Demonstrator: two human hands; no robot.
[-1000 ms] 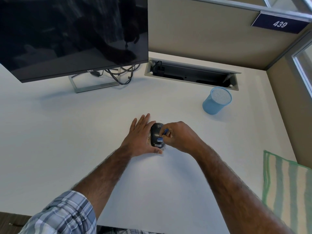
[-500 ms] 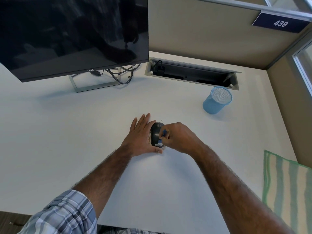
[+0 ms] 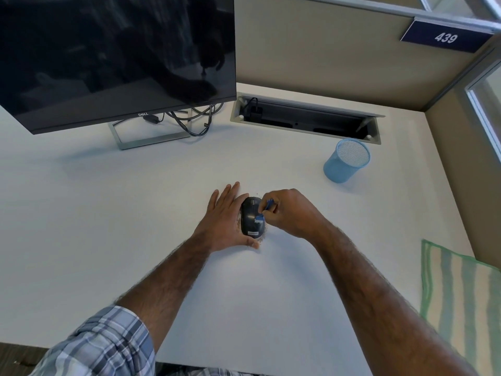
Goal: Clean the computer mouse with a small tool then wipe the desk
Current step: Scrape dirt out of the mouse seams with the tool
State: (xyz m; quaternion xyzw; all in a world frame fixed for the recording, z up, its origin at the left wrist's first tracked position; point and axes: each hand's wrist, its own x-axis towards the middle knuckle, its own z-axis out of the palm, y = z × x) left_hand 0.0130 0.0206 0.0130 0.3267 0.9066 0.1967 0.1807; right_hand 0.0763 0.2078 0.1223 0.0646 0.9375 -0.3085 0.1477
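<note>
A black computer mouse [image 3: 250, 217] lies on the white desk [image 3: 108, 213] near the middle. My left hand [image 3: 226, 221] rests flat against its left side, thumb curled under its near end, steadying it. My right hand [image 3: 291, 213] is closed around a small blue brush [image 3: 262, 214], whose pale bristle head touches the right side of the mouse's top. Fine brown crumbs lie on the desk around the mouse's edges.
A dark monitor [image 3: 116, 58] on a metal stand fills the back left, with cables behind it. An open cable trough [image 3: 306, 119] runs along the back. A blue mesh cup [image 3: 345, 164] stands back right. A green striped cloth [image 3: 461, 299] lies at the right edge.
The brush head has shifted slightly along the right side of the mouse, with my right hand moving a little. My left hand and the mouse have stayed in place.
</note>
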